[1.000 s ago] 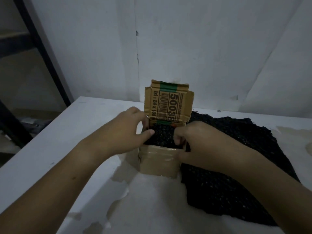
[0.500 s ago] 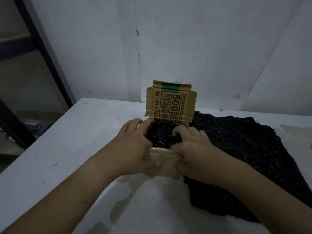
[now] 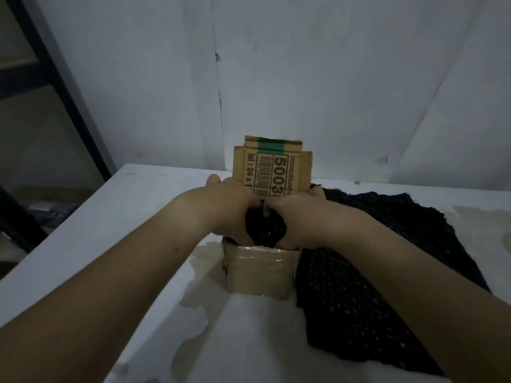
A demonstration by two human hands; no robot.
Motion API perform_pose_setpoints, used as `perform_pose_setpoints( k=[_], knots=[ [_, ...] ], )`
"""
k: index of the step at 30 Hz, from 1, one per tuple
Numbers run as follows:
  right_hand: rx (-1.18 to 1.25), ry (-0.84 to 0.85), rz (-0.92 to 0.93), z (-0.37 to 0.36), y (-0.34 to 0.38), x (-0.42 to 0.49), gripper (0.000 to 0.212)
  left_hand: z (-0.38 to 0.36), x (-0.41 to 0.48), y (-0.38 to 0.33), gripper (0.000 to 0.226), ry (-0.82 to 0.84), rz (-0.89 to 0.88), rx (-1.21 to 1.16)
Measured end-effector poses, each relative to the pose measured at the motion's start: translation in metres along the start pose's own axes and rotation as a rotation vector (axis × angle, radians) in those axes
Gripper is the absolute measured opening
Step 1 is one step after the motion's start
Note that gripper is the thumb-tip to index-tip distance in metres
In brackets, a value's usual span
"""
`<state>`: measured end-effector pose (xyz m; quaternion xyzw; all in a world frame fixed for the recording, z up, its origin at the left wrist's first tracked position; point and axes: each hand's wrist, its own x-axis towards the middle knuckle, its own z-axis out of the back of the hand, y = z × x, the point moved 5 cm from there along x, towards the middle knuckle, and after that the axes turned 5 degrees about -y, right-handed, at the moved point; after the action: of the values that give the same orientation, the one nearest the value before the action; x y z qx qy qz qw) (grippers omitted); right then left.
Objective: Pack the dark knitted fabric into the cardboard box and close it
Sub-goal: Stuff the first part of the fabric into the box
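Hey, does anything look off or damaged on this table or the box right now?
Yes. The table coating is peeled in beige patches beside and in front of the box. Most of the fabric lies outside it on the table to the right, while both hands press a wad into the opening.

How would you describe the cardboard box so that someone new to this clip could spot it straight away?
Start at the white table set against the pale wall. Near its middle, between the left hand and the right hand, stands the cardboard box, with dark knitted fabric spilling out to its right. It is the only brown thing there, and its raised flap bears a barcode, large digits and a green stripe.
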<state>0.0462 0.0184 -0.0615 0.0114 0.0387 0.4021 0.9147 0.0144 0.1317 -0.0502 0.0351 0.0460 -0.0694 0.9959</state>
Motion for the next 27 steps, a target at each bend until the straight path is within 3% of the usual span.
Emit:
perform_pose_setpoints(
  k=[4, 9, 12, 15, 17, 19, 22, 27],
  knots=[
    [-0.049, 0.03, -0.069, -0.009, 0.005, 0.006, 0.054, -0.004, 0.009, -0.01, 0.018, -0.036, -0.006, 0.11],
    [-0.016, 0.036, -0.044, -0.013, 0.008, 0.005, 0.059, -0.006, 0.006, -0.009, 0.02, -0.066, -0.012, 0.17],
    [0.121, 0.01, 0.021, 0.006, 0.003, -0.012, 0.064, 0.004, -0.004, -0.002, 0.032, -0.097, -0.01, 0.064],
    [0.065, -0.167, 0.049, 0.026, -0.01, -0.035, 0.042, 0.007, -0.029, 0.014, 0.05, -0.194, 0.034, -0.136],
    [0.036, -0.127, 0.048, 0.019, -0.015, -0.047, 0.035, 0.0, -0.05, 0.017, 0.066, -0.237, -0.003, -0.215],
    [-0.04, -0.063, 0.086, 0.006, -0.013, -0.053, 0.03, -0.012, -0.065, 0.012, 0.065, -0.245, -0.075, -0.174],
    [-0.163, 0.024, 0.142, -0.009, -0.005, -0.051, 0.038, -0.021, -0.068, 0.009, 0.058, -0.261, -0.133, -0.052],
    [-0.172, 0.093, 0.152, -0.011, -0.003, -0.048, 0.054, -0.024, -0.061, 0.004, 0.054, -0.269, -0.164, 0.025]
  ],
)
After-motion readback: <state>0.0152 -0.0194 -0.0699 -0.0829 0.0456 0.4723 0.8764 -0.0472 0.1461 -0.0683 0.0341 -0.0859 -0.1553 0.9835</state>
